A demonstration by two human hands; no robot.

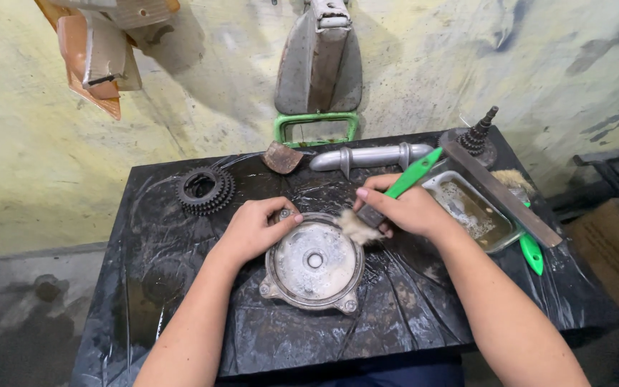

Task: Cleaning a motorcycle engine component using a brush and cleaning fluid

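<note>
My right hand (404,209): closed around a green-handled brush (395,192), bristles pressed to the upper right rim of the round metal cover (314,264).

My left hand (256,228): fingers curled over the upper left edge of the cover, gripping it against the desk (173,287).

Round metal cover: grey, dished, with a central hole and small lugs around its rim; lying flat near the middle of the desk, between my two forearms.

Desk: draped in wrinkled black plastic sheet, wet and grimy.

Toothed gear (205,189): dark, lying flat at the far left, well apart from the cover.

Grey metal tube with flanges (372,155): lying crosswise along the far edge.

Rusty brown piece (281,158): just left of the tube.

Shallow metal tray (473,209): holding murky liquid, just right of my right hand.

Flat metal bar (501,190): resting diagonally across the tray's far side.

Stepped gear shaft (478,135): standing upright at the far right corner.

Second green handle (531,252): lying beyond the tray, near the right edge.

Green metal frame (317,118): behind the desk, against the wall.
</note>
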